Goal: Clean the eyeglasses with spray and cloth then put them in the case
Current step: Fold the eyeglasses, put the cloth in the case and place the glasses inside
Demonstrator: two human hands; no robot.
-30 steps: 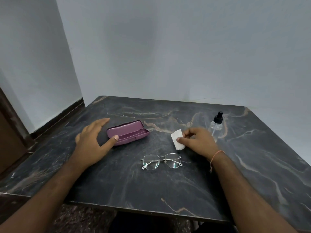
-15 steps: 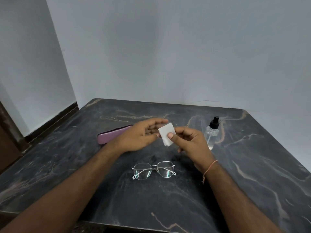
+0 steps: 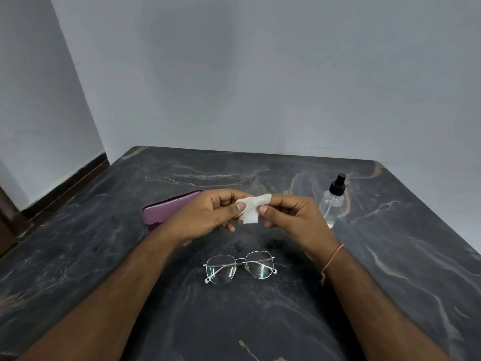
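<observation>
A small white cloth (image 3: 252,210) is held above the table between both hands. My left hand (image 3: 208,216) pinches its left edge with thumb and fingers, and my right hand (image 3: 294,217) pinches its right edge. Thin metal-framed eyeglasses (image 3: 239,267) lie folded on the dark marble table (image 3: 104,256), just below the hands. A purple glasses case (image 3: 166,208) lies behind my left hand, partly hidden by it. A clear spray bottle (image 3: 333,201) with a black nozzle stands upright to the right of my right hand.
Grey walls close off the table's far side and left side. A dark skirting strip (image 3: 65,186) runs along the floor at the left. The table's right edge runs diagonally at the far right.
My left hand came from beside the case to the cloth and now pinches it together with the right hand. The cloth was lifted off the table and is being spread.
</observation>
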